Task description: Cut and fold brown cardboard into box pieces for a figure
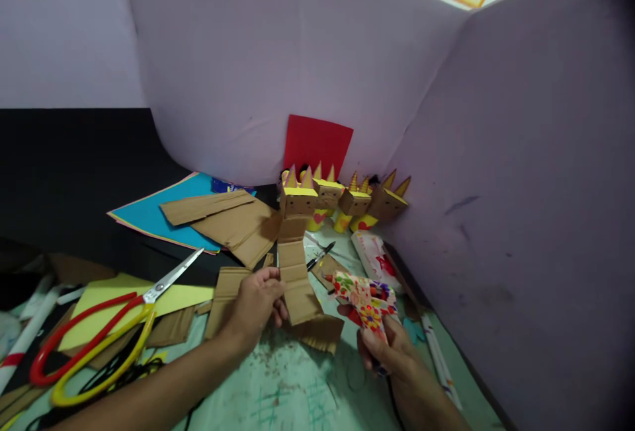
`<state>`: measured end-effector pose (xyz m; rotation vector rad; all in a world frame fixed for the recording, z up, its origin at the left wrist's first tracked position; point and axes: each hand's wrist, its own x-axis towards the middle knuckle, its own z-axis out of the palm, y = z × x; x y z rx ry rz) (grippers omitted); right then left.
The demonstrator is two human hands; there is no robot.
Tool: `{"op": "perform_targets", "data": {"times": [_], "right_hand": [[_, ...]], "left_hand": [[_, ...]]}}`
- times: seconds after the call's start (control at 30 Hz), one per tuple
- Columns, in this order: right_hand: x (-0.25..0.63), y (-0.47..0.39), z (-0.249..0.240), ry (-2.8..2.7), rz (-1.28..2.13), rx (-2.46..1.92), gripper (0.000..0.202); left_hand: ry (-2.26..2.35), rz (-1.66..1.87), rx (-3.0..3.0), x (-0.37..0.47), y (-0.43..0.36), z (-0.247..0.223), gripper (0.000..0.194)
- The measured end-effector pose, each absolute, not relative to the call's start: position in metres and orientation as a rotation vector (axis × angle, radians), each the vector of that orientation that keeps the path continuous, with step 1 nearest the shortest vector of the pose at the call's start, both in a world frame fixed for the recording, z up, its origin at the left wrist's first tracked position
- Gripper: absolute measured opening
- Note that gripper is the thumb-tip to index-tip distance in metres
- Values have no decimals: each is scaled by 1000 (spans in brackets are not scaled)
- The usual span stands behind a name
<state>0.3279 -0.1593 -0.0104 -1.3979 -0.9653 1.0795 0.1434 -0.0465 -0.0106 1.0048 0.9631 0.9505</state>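
Note:
My left hand (258,299) pinches the left edge of a folded cardboard strip (297,282), its fingertips partly behind it. Crease lines cross the strip, and its lower end bends away to the right. In my right hand (391,352) is a hot glue gun (364,295) with a flowery pattern, gripped by its handle. Its nozzle points left toward the strip, apart from it. Directly beyond the strip stands a cardboard head with horns and a yellow top (298,203).
Several similar horned cardboard figures (354,203) stand along the back, before a red sheet (317,143). Large scissors (149,299) with red and yellow handles lie left. Cardboard pieces (243,229) rest on blue paper (149,213). A black pen (320,256) and a white-pink packet (374,256) lie right of centre.

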Motion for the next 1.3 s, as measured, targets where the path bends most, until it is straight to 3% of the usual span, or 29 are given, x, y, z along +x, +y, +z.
{"op": "perform_targets", "data": {"times": [0.67,1.03,1.3], "right_hand": [[348,-148,-28,-737,1219,-1221,52],[344,-158,-20,-921,1224,-1233,41],[348,-124,-16,-724,1165,-1381,30]], "left_hand": [[1157,1073,932,121,-75,-20,33],[1154,977,1011,123,-86,-10,39],[1160,1002,1072,117,-83,-8,36]]}}
